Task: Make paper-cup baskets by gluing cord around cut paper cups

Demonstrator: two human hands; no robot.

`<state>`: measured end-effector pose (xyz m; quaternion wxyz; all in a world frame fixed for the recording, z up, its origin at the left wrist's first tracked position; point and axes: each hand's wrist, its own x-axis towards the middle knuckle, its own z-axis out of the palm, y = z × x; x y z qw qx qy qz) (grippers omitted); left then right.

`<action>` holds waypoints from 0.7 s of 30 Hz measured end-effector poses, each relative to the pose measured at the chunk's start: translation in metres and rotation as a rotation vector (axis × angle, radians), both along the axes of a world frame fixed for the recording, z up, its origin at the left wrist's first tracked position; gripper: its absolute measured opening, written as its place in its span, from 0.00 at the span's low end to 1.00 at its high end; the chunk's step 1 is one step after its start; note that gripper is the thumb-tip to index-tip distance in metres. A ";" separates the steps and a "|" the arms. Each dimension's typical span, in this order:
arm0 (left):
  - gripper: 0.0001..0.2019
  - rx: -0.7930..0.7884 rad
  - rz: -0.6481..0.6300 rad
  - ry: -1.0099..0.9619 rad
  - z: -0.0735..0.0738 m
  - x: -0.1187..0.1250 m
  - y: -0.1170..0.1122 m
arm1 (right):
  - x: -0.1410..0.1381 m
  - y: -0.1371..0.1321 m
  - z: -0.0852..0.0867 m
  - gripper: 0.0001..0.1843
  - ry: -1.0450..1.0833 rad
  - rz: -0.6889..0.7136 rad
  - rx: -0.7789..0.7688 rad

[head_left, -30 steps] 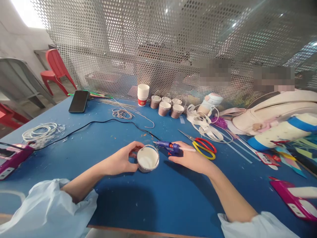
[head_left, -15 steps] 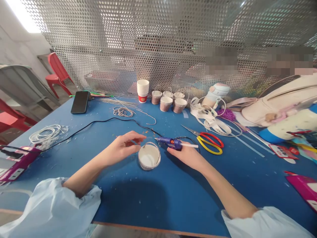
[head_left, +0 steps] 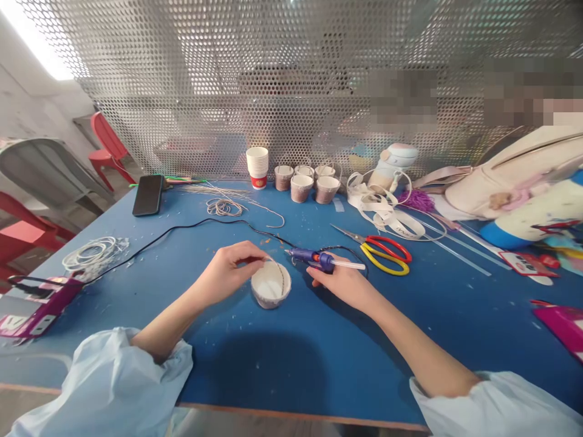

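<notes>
A small paper cup with a whitish rim (head_left: 272,301) stands in front of me, its inside facing up. My left hand (head_left: 234,270) is closed at the cup's left rim, thumb and fingertips pinching its thin cord handle (head_left: 283,280), which arches over the opening. To the right, my right hand (head_left: 344,284) is around the grip of a blue hot glue gun (head_left: 310,257); the grip itself is hidden by the hand. The nozzle points left, towards the cup, and a clear glue stick (head_left: 350,264) sticks out of the back.
Scissors (head_left: 385,254) lie right of the glue gun. Several finished-looking cups (head_left: 301,189) and a paper cup stack (head_left: 257,165) stand by the perforated metal screen (head_left: 204,109). The black cable (head_left: 182,226) runs left to a power strip (head_left: 40,306). A phone (head_left: 148,195) lies back left.
My left fingers have closed from a loose, parted pose onto the cord handle at the cup's rim. The handle now leans to the right. The right hand and glue gun have barely moved.
</notes>
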<state>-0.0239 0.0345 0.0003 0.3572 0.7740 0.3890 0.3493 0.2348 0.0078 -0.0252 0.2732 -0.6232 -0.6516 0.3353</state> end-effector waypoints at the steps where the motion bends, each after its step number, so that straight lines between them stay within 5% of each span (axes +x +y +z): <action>1: 0.07 0.000 0.012 -0.005 0.000 0.000 0.000 | 0.001 -0.002 0.003 0.08 0.017 0.001 -0.007; 6: 0.06 0.021 0.051 -0.039 -0.001 -0.001 -0.002 | 0.003 -0.020 0.028 0.14 0.038 0.018 -0.011; 12: 0.05 0.002 0.084 -0.037 -0.001 -0.002 -0.004 | -0.010 -0.040 0.052 0.09 0.187 0.064 -0.059; 16: 0.05 -0.002 0.089 -0.026 -0.001 -0.002 -0.005 | -0.017 -0.044 0.054 0.07 0.211 0.082 -0.141; 21: 0.06 0.047 0.082 -0.009 -0.004 -0.003 -0.005 | -0.020 -0.044 0.046 0.06 0.103 0.167 -0.044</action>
